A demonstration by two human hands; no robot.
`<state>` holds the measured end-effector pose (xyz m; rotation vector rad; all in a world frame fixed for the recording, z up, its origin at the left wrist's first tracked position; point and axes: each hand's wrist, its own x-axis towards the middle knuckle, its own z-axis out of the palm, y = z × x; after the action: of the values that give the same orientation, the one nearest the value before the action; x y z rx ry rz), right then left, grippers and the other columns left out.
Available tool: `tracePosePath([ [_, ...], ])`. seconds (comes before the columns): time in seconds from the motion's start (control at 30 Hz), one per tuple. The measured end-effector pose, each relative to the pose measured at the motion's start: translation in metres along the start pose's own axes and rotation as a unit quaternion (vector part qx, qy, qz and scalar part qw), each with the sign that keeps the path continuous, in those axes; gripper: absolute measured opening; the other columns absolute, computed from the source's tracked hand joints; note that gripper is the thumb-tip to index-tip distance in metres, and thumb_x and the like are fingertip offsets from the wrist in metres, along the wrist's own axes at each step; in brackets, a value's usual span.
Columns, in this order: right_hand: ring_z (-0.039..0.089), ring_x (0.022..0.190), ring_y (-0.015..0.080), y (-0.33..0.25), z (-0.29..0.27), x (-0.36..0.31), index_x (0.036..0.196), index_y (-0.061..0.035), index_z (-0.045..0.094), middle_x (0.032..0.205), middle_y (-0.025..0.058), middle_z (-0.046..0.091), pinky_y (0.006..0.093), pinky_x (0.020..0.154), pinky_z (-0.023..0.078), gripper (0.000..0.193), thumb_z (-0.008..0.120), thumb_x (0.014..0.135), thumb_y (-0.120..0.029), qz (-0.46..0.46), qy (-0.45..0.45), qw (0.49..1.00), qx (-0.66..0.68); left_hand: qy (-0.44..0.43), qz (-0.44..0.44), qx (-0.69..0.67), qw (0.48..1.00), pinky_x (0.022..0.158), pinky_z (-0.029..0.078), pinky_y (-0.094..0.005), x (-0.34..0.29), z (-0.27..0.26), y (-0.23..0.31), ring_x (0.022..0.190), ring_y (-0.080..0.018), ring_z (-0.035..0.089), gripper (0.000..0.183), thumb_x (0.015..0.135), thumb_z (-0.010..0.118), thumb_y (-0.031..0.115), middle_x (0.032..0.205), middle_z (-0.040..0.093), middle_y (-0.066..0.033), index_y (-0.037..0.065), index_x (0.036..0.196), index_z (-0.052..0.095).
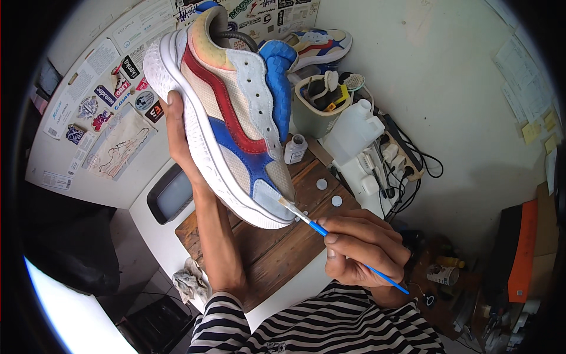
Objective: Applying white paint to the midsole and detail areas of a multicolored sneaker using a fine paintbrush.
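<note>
Two grips filled: left hand [180, 135] holds shoe [227, 127], right hand [367, 245] pinches brush [318, 228] at toe [267, 196]. Likely step: brushing toe; next stroke calls for steady shoe.

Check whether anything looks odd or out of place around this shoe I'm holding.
Two things: the small bottle stands uncapped, so a knock might spill it, and a crumpled cloth lies bunched untidily at the left side of the table.
</note>
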<state>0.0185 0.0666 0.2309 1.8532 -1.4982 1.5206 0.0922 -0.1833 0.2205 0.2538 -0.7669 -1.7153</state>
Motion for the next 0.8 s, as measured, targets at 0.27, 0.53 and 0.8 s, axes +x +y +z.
tracePosePath([
  [0.27,0.079,0.075,0.0291,-0.001,-0.007,0.000,0.108,0.0057,0.064,0.089,0.0227,0.075,0.0381,0.063,0.066,0.019,0.071,0.091,0.002,0.001,0.012,1.000,-0.005,-0.027,0.000,0.004,1.000,0.104,0.053,-0.0356,-0.003,0.003,-0.002,0.114,-0.0223,0.069,0.057,0.106,0.060,0.041,0.133,0.068,-0.0162,-0.004,0.142,0.056],
  [0.53,0.079,0.081,0.0296,-0.001,0.002,-0.003,0.109,0.0044,0.067,0.094,0.0210,0.076,0.0389,0.068,0.067,0.022,0.074,0.088,0.003,0.018,0.027,0.999,-0.008,0.002,0.003,0.021,1.000,0.103,0.053,-0.0357,-0.004,0.007,-0.007,0.112,-0.0218,0.069,0.057,0.106,0.061,0.041,0.130,0.069,-0.0161,-0.003,0.141,0.056],
  [0.8,0.079,0.081,0.0290,-0.002,-0.001,-0.017,0.107,0.0020,0.071,0.097,0.0182,0.077,0.0368,0.068,0.067,0.024,0.078,0.084,0.004,0.052,0.034,0.998,-0.005,-0.009,0.000,0.005,1.000,0.099,0.055,-0.0334,-0.003,0.005,-0.005,0.109,-0.0210,0.070,0.056,0.105,0.062,0.040,0.128,0.070,-0.0157,-0.004,0.139,0.057],
])
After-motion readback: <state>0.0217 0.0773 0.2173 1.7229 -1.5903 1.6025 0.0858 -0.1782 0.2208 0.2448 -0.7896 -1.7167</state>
